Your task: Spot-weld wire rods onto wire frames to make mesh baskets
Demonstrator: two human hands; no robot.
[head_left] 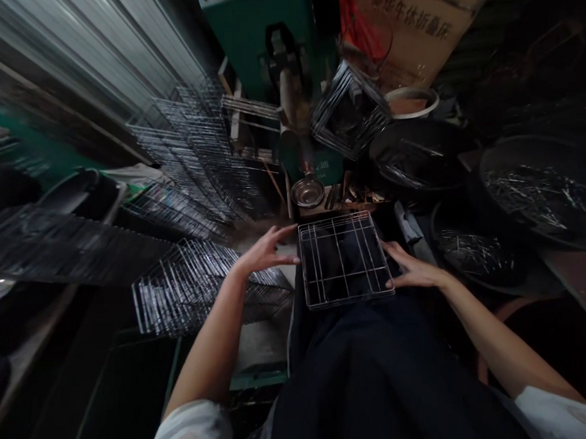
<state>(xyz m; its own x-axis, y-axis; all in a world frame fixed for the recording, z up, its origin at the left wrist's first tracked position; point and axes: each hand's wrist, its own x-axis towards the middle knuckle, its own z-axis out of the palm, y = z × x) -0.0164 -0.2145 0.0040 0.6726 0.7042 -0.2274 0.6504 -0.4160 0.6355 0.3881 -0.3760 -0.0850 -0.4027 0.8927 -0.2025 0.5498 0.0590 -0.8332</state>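
A square wire rack [339, 251] of thin metal rods lies over my lap, in front of my dark clothing. On its left side my left hand [268, 251] has thumb and fingers spread, the tips at or just short of the rack's edge. My right hand [412, 270] grips the opposite edge, with the thumb over the wire at the lower right corner and the fingers farther up. Straight ahead of the rack is a green machine [248, 29] with a round metal cup-shaped part [307, 193] at its lower front.
Stacked wire racks [180, 287] fill the left side, blurred in places. More square wire frames [349, 112] hang beside the machine. To the right stand dark basins [537, 192] holding loose metal wires. A cardboard box [411, 33] and a white-rimmed bucket [412, 102] are behind.
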